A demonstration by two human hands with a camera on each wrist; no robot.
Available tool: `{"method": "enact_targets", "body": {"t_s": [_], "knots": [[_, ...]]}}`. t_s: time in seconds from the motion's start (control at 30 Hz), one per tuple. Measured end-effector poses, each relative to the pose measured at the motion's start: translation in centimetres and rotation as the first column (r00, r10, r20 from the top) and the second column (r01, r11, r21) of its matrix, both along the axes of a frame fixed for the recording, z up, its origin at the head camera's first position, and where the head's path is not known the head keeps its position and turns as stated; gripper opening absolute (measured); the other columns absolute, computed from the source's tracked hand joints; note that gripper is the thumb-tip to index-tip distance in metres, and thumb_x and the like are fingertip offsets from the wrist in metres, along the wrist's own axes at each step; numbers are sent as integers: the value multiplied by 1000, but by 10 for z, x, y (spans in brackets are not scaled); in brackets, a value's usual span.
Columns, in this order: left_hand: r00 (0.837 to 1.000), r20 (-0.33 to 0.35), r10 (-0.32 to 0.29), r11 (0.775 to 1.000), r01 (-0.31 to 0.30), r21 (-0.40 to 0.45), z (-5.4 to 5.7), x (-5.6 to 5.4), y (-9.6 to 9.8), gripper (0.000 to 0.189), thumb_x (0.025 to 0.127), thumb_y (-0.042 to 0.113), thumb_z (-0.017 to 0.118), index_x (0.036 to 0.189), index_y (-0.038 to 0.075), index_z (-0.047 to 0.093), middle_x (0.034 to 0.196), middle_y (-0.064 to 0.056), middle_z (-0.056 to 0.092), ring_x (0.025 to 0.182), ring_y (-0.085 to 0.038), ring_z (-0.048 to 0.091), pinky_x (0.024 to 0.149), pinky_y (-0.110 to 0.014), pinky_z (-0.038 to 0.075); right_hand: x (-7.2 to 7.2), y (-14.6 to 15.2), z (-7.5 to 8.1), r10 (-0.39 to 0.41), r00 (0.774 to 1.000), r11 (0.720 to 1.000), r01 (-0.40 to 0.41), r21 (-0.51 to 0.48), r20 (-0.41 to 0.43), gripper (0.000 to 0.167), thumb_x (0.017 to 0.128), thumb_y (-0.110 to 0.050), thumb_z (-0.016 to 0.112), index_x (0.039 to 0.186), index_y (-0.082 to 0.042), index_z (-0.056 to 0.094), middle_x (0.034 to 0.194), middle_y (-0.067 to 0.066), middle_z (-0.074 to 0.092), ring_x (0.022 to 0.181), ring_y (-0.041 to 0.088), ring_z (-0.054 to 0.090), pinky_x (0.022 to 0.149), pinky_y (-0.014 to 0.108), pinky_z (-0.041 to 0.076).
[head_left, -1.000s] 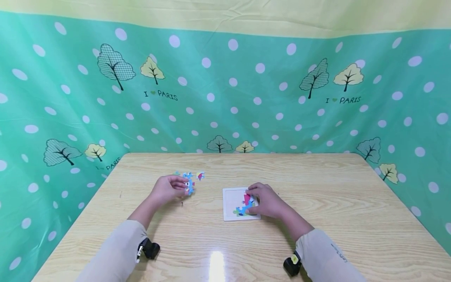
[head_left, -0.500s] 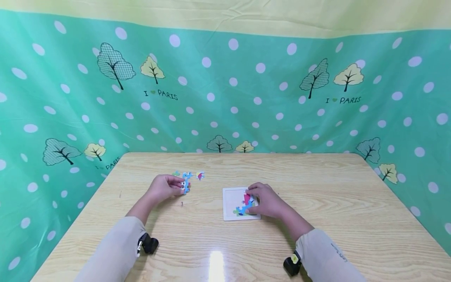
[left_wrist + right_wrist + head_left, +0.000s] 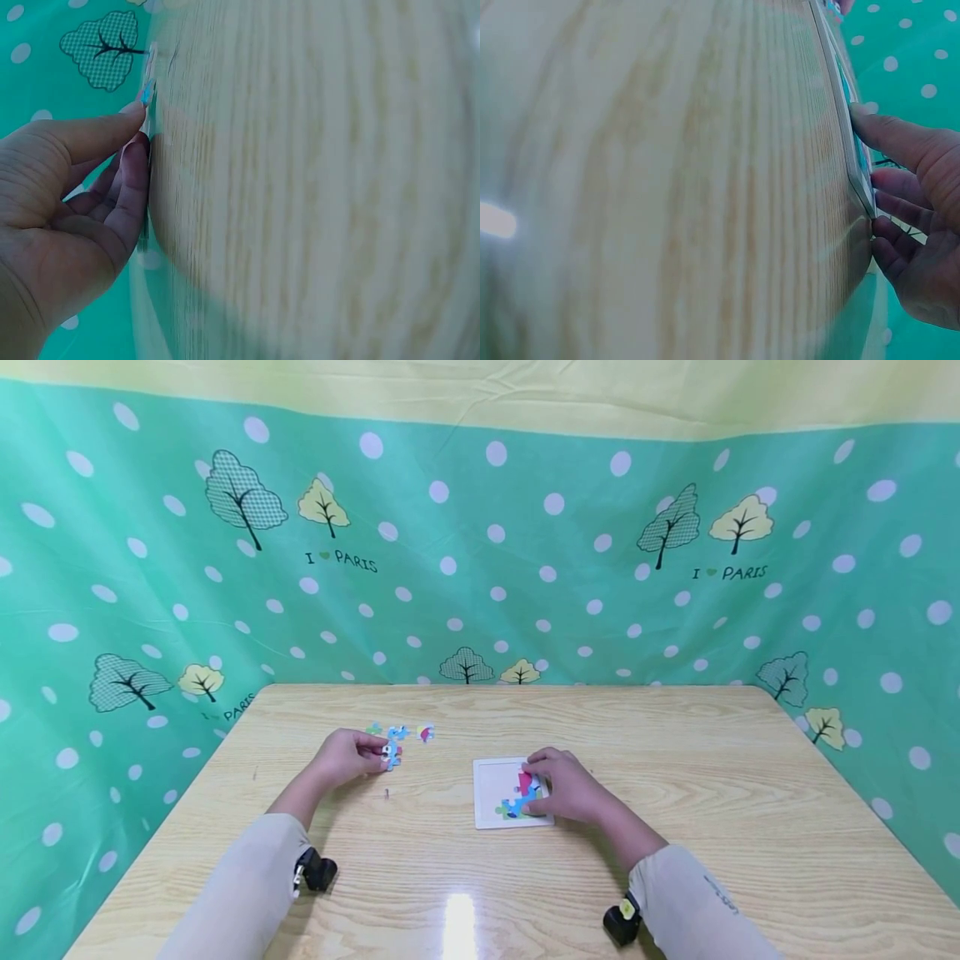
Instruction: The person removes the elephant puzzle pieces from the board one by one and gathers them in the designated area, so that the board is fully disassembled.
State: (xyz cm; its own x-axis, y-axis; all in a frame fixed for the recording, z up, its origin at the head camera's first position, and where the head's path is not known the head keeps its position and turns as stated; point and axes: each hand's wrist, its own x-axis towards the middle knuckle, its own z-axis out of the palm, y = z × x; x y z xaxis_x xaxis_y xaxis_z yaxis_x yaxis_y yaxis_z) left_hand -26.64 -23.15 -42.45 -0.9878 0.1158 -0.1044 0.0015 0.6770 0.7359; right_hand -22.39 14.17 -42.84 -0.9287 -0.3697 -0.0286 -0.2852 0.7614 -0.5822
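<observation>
My left hand [image 3: 348,758] pinches a blue jigsaw piece [image 3: 392,756] between thumb and fingers, low over the left part of the table. In the left wrist view its thumb tip lies on the piece's blue edge [image 3: 147,94]. Just beyond lie more loose pieces: a green one [image 3: 374,728], a blue one [image 3: 397,732] and a yellow-and-red one [image 3: 425,733]. My right hand [image 3: 567,785] rests on the right side of a white puzzle tray [image 3: 487,822], thumb and fingers spread apart. Fitted pieces [image 3: 517,806] in blue, green and red fill its lower right, partly hidden by this hand.
The wooden table [image 3: 420,877] reaches back to a green dotted curtain [image 3: 465,568]. A small dark speck [image 3: 386,793] lies in front of the left hand. Black wrist cameras [image 3: 318,870] sit under both sleeves.
My left hand has drawn slightly left with the blue jigsaw piece, opening more distance from the tray. The right hand and the tray stay where they were.
</observation>
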Motion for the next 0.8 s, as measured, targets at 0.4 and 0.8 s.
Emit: {"method": "enact_targets", "body": {"t_s": [0.4, 0.8], "knots": [[1000, -14, -17, 999, 18, 32, -2, 0, -2, 44, 81, 8, 79, 122, -3, 65, 103, -8, 68, 88, -19, 62, 72, -27, 53, 0, 0, 2, -5, 1000, 1000, 5, 5, 6, 61, 75, -26, 86, 129, -8, 64, 135, 3, 53, 129, 27, 41, 106, 41, 38], [1000, -3, -8, 987, 8, 160, 5, 4, 1, 40, 84, 6, 76, 122, 0, 65, 117, -15, 66, 98, -24, 63, 78, -29, 56, 0, 0, 2, -10, 1000, 1000, 10, 0, 16, 60, 76, -25, 86, 129, -8, 64, 135, 3, 53, 130, 28, 40, 107, 42, 38]]}}
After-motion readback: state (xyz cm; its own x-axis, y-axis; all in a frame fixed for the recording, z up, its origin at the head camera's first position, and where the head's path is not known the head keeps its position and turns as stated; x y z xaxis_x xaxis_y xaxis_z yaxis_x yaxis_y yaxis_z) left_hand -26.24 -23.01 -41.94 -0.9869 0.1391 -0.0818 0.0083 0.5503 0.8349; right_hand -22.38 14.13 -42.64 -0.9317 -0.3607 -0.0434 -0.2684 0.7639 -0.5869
